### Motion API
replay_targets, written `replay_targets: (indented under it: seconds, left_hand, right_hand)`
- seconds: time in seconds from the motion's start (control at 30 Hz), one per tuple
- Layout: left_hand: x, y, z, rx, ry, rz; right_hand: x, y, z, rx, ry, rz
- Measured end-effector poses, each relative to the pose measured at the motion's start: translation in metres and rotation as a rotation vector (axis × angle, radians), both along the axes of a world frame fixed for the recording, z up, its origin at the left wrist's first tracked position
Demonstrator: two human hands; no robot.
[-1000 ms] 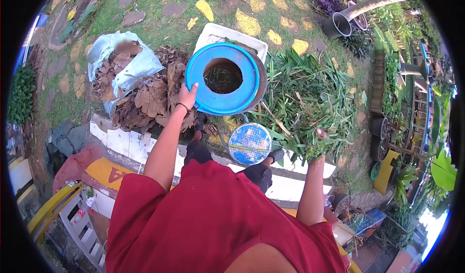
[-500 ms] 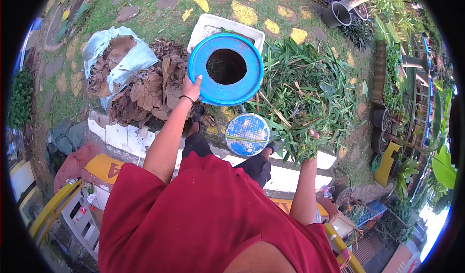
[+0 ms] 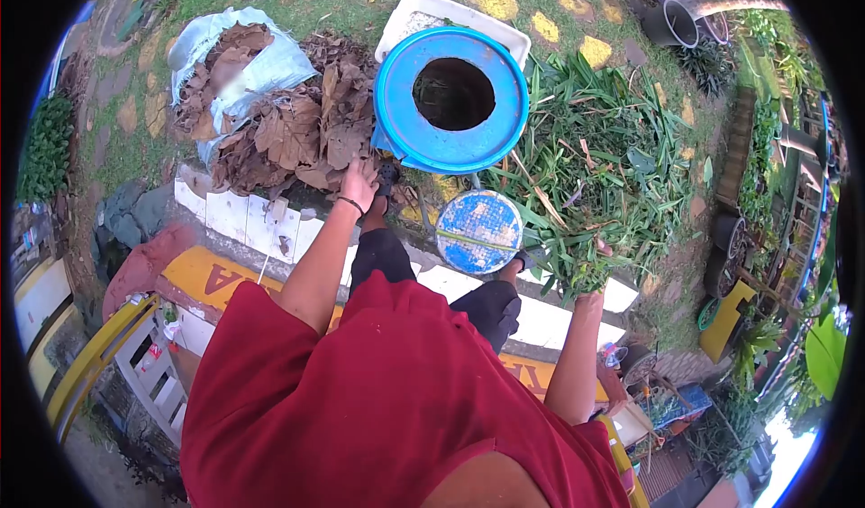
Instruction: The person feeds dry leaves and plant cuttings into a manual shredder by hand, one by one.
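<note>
Left hand [image 3: 359, 183] fingers spread loosely, reaching into the dry brown leaves [image 3: 288, 134] just left of the blue barrel [image 3: 450, 102], holding nothing that shows. Right hand [image 3: 596, 254] mostly hidden, closed on a bunch of green cuttings [image 3: 586, 237] lifted from the green pile [image 3: 604, 147] right of the barrel; round blue lid [image 3: 478, 232] lies below the barrel.

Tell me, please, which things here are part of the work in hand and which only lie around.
In use:
left hand at the brown dry leaves
right hand in the green cut grass
round blue plastic barrel

Lying about:
round blue-white lid
white sack
grey pipe
</note>
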State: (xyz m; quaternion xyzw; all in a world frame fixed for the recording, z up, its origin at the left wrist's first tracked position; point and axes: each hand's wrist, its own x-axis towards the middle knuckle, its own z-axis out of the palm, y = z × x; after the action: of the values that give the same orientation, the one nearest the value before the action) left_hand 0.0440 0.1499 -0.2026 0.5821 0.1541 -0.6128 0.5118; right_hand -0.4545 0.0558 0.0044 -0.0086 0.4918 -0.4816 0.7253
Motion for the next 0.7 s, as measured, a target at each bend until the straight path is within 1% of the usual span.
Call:
replay_targets:
  seconds: [0.07, 0.1, 0.17, 0.2, 0.23, 0.27, 0.3, 0.33, 0.37, 0.4, 0.43, 0.47, 0.5, 0.57, 0.6, 0.67, 0.7]
  left_hand:
    - [-0.023, 0.024, -0.026, 0.203, 0.153, 0.049]
    - [-0.029, 0.028, -0.047, 0.207, 0.155, 0.06]
    - [-0.046, 0.033, -0.089, 0.343, 0.286, 0.104]
    - [-0.054, 0.025, -0.104, 0.344, 0.294, 0.117]
    - [-0.062, 0.012, -0.118, 0.328, 0.324, 0.148]
    - [-0.068, 0.0, -0.133, 0.313, 0.354, 0.181]
    - [-0.076, -0.004, -0.163, 0.232, 0.385, 0.233]
    - [-0.084, 0.01, -0.209, 0.244, 0.393, 0.253]
    - [-0.091, 0.03, -0.259, 0.003, 0.173, -0.108]
    - [-0.092, 0.039, -0.289, -0.241, -0.058, -0.468]
    - [-0.09, 0.036, -0.296, -0.261, -0.358, -0.769]
    - [-0.094, 0.039, -0.299, -0.253, -0.355, -0.765]
    - [-0.095, 0.035, -0.303, -0.252, -0.345, -0.744]
    - [-0.085, 0.024, -0.307, -0.251, -0.322, -0.709]
    - [-0.076, 0.002, -0.314, -0.259, -0.312, -0.696]
    - [-0.079, -0.004, -0.31, -0.29, -0.297, -0.679]
    - [-0.074, 0.003, -0.308, -0.313, -0.291, -0.68]
  right_hand:
    - [-0.01, 0.004, -0.019, 0.02, -0.013, 0.007]
    - [-0.015, 0.005, -0.028, 0.065, 0.13, 0.031]
    - [0.005, 0.002, -0.011, 0.101, 0.175, 0.019]
    - [0.012, -0.002, -0.007, 0.13, 0.215, 0.002]
    - [0.002, 0.0, -0.018, 0.136, 0.174, -0.022]
    - [-0.009, 0.002, -0.029, 0.142, 0.176, 0.027]
    - [-0.013, 0.002, -0.036, 0.143, 0.164, 0.038]
    - [-0.02, 0.004, -0.042, 0.147, 0.153, 0.049]
    - [-0.034, 0.005, -0.058, 0.165, 0.134, 0.08]
    - [-0.029, 0.002, -0.054, 0.195, 0.126, 0.114]
    - [-0.03, 0.0, -0.059, 0.199, 0.045, 0.089]
    - [-0.031, -0.001, -0.063, 0.205, -0.036, 0.057]
    - [-0.033, -0.004, -0.07, 0.206, -0.036, 0.056]
    - [-0.039, -0.007, -0.077, 0.268, 0.053, 0.11]
    - [-0.04, -0.008, -0.078, 0.261, 0.053, 0.099]
    - [-0.041, -0.012, -0.079, 0.265, 0.012, 0.051]
    - [-0.047, -0.012, -0.085, 0.228, -0.003, 0.047]
